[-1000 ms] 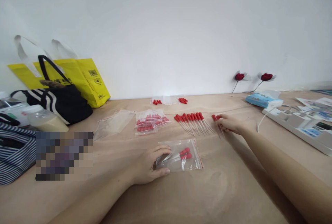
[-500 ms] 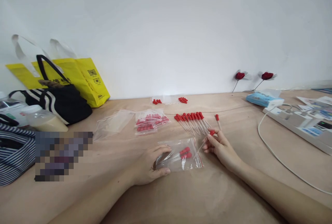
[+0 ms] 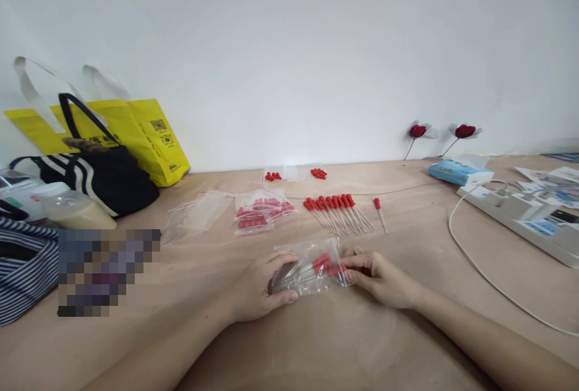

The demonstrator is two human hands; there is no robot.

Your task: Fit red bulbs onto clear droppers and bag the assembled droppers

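A clear zip bag (image 3: 298, 282) lies in front of me with several red-bulbed droppers (image 3: 321, 262) inside. My left hand (image 3: 266, 288) curls around the bag's left end, thumb at the near edge and fingers at the far edge. At the bag's right-hand mouth, my right hand (image 3: 373, 276) pinches the red bulb of another dropper (image 3: 335, 271), whose glass tube is inside the bag. Beyond the bag lies a fanned row of droppers (image 3: 337, 213), with a single dropper (image 3: 380, 215) to its right.
Filled zip bags (image 3: 260, 213) and flat clear bags (image 3: 199, 216) lie to the left. Small heaps of red bulbs (image 3: 319, 174) sit by the wall. Bags and a bottle (image 3: 79, 210) stand far left. On the right are a tissue pack (image 3: 459, 172), a power strip (image 3: 543, 231) and its cable.
My right hand has moved left and slid the dropper it holds into the bag's mouth. My left hand has stayed on the bag.
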